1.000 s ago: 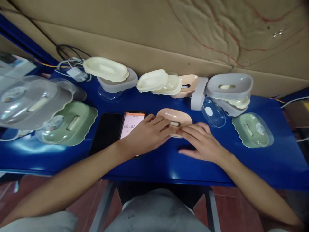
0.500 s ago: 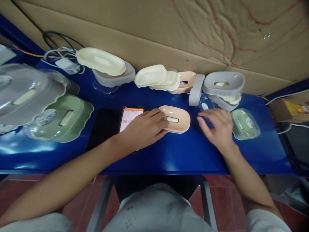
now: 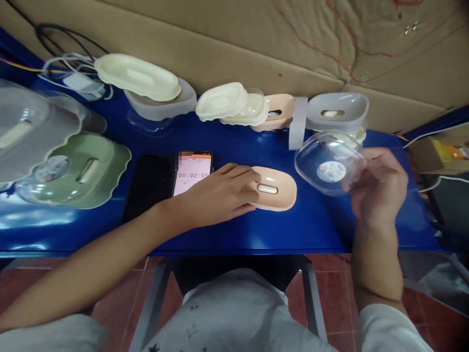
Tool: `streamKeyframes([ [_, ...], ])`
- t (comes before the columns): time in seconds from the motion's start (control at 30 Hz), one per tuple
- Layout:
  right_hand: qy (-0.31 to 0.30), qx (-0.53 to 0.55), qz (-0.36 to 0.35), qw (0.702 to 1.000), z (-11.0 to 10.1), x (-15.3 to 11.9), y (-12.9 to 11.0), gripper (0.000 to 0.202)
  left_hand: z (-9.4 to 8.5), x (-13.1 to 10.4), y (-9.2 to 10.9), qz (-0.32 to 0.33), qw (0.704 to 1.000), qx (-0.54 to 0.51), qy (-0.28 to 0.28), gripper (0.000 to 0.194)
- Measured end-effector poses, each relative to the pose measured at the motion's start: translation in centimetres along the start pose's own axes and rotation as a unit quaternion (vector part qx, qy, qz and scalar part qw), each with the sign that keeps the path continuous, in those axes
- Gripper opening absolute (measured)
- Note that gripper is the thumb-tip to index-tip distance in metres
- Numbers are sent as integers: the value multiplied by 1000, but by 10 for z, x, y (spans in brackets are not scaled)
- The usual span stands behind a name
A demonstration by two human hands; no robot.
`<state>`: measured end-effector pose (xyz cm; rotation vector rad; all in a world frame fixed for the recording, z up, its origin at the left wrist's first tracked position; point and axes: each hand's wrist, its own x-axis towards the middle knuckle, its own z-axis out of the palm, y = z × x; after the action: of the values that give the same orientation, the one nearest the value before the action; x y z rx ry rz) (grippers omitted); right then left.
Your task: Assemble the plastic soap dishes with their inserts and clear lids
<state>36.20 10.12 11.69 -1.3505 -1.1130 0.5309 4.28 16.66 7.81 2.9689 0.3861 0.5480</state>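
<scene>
On the blue table, a peach oval dish (image 3: pixel 284 189) with a pale bar in its slot lies in front of me. My left hand (image 3: pixel 229 193) grips the left end of that dish, fingers bent over its rim. My right hand (image 3: pixel 381 183) holds a clear plastic cover (image 3: pixel 311 161) with a round white label, raised above the table on the right. Beside my left wrist lies a phone (image 3: pixel 186 183) showing a timer. The right hand hides whatever lies behind it.
Along the cardboard wall (image 3: pixel 220 54) stand cream dishes (image 3: pixel 222 100), another peach dish (image 3: pixel 282 107) and grey ones (image 3: pixel 339 110). Large green (image 3: pixel 106 166) and grey (image 3: pixel 66 127) containers sit at the left, near cables (image 3: pixel 84 83). A black flat object (image 3: pixel 146 188) lies beside the phone.
My right hand has picked up the clear cover and moved right with it. My left hand stays on the peach dish. The view has shifted slightly.
</scene>
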Motion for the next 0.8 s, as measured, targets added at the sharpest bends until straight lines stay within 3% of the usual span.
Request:
streamKeyframes([
  [0.1, -116, 47, 156, 980, 8, -1, 8, 15, -4, 0, 1, 0, 999, 39, 36, 9],
  [0.17, -201, -1, 182, 962, 15, -4, 20, 23, -4, 0, 1, -12, 998, 42, 50, 18],
  [0.23, -237, -69, 124, 961, 24, -8, 32, 33, -2, -1, 1, -44, 998, 16, 45, 42],
  [0.3, -226, -131, 29, 965, 33, -13, 42, 36, 2, -1, -2, -83, 996, -24, 34, 67],
  [0.37, -211, -164, -29, 963, 42, -19, 46, 34, 7, -1, -5, -101, 993, -59, 16, 80],
  [0.53, -207, -155, -55, 964, 52, -26, 48, 38, 12, -2, -10, -106, 986, -129, -2, 77],
  [0.67, -228, -140, -118, 956, 40, -22, 45, 44, 14, -3, -12, -131, 982, -136, 0, 77],
  [0.8, -318, -182, -271, 890, 23, -16, 39, 55, 18, -6, -13, -134, 982, -136, -4, 72],
])
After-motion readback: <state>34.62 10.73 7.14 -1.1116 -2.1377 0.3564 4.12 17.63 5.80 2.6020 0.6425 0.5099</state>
